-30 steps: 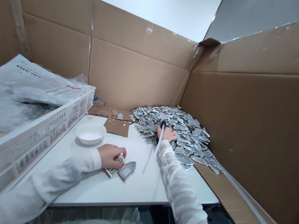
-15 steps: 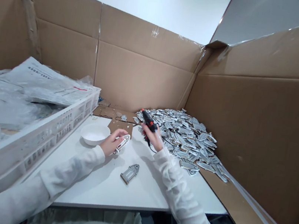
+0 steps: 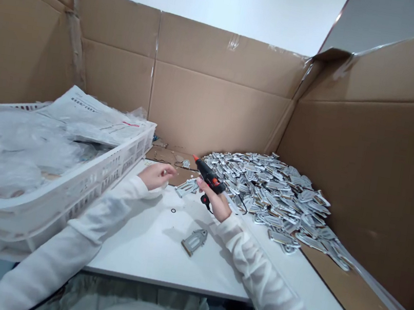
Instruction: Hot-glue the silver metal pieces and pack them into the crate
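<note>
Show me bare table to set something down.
Free: front tabletop, between the left sleeve and the lone gray piece; also between the right sleeve and the tabletop's right edge. Crowded: back right, under the heap of gray pieces; back middle, around the left hand and glue gun.

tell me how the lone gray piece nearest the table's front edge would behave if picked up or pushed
The gray piece is probably stiff, as its outline looks crisp. Its cut-out openings suggest it is light for its size. Lying flat, it seems unlikely to roll and would probably slide across the table.
</note>
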### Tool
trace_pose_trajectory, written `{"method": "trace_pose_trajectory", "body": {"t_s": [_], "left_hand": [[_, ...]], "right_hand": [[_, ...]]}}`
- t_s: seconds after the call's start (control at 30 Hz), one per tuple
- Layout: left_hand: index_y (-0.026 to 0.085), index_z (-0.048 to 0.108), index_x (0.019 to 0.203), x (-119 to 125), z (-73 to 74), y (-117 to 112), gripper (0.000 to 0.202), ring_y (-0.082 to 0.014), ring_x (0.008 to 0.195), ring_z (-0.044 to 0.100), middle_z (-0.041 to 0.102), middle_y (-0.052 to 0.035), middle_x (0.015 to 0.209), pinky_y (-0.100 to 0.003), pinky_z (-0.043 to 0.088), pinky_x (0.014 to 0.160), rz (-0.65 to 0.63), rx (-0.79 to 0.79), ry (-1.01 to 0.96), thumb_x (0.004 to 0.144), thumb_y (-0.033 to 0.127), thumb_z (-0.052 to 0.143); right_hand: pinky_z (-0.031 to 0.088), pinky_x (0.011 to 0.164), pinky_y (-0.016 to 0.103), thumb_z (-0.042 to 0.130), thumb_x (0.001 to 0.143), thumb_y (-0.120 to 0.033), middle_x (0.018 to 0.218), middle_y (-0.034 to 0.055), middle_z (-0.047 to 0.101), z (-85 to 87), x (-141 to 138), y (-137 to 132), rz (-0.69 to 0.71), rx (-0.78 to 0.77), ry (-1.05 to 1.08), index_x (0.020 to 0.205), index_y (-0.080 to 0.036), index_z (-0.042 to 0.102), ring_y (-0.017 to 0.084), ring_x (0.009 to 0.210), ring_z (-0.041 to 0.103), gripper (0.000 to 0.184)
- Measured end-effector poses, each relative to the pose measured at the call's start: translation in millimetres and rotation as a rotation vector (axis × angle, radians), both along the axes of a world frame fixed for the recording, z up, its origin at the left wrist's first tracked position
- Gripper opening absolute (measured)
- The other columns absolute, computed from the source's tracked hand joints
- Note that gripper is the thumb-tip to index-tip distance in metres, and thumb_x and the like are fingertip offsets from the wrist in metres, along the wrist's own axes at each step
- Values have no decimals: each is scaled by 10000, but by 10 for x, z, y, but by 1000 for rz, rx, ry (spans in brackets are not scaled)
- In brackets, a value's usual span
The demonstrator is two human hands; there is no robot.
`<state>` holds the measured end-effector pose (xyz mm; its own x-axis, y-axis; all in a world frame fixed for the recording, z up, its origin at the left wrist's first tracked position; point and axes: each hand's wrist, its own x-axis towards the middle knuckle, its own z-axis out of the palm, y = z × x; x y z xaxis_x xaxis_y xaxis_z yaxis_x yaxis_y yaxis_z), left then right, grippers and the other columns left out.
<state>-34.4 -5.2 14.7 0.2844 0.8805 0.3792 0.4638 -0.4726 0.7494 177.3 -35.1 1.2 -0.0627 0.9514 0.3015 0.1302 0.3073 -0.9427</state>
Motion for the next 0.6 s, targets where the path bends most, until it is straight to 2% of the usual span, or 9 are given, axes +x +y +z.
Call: {"method": "trace_pose_trajectory", "body": {"t_s": [0.1, 0.23, 0.33, 0.47, 0.6], "left_hand": [[194, 677, 722, -288, 34, 120, 216, -200, 757, 554, 660, -53, 816, -266, 373, 698, 127, 41, 445, 602, 355, 600], [228, 680, 805, -383, 15, 134, 328, -232, 863, 543, 661, -47, 879, -274, 337, 738, 183, -20, 694, 566, 445, 624], [234, 677, 784, -333, -28, 126, 312, -237, 853, 536, 659, -42, 821, -277, 324, 733, 198, -40, 754, 544, 430, 649], [214, 662, 737, -300, -115, 168, 289, -234, 818, 524, 642, -56, 769, -272, 324, 699, 258, -8, 738, 538, 424, 655], [196, 622, 705, -305, -188, 222, 220, -225, 805, 516, 624, -55, 781, -270, 327, 676, 265, 47, 732, 539, 337, 654]], "right_hand": [[291, 427, 234, 581, 639, -568, 560, -35, 451, -27, -1, 45, -49, -36, 36, 650, -195, 521, 80, 443, 370, 379], [300, 432, 228, 580, 641, -568, 575, -33, 426, -28, -10, 51, -48, -37, 5, 639, -187, 510, 79, 462, 369, 388], [309, 445, 225, 577, 646, -562, 594, -24, 431, -15, -22, 22, -43, -33, -8, 654, -182, 521, 85, 492, 386, 384], [313, 447, 226, 589, 628, -561, 578, -21, 426, 3, -42, -4, -56, -60, 0, 645, -181, 518, 90, 495, 384, 387], [305, 439, 226, 592, 613, -567, 544, -33, 392, 30, -59, -27, -55, -70, -8, 628, -182, 507, 82, 468, 357, 395]]}}
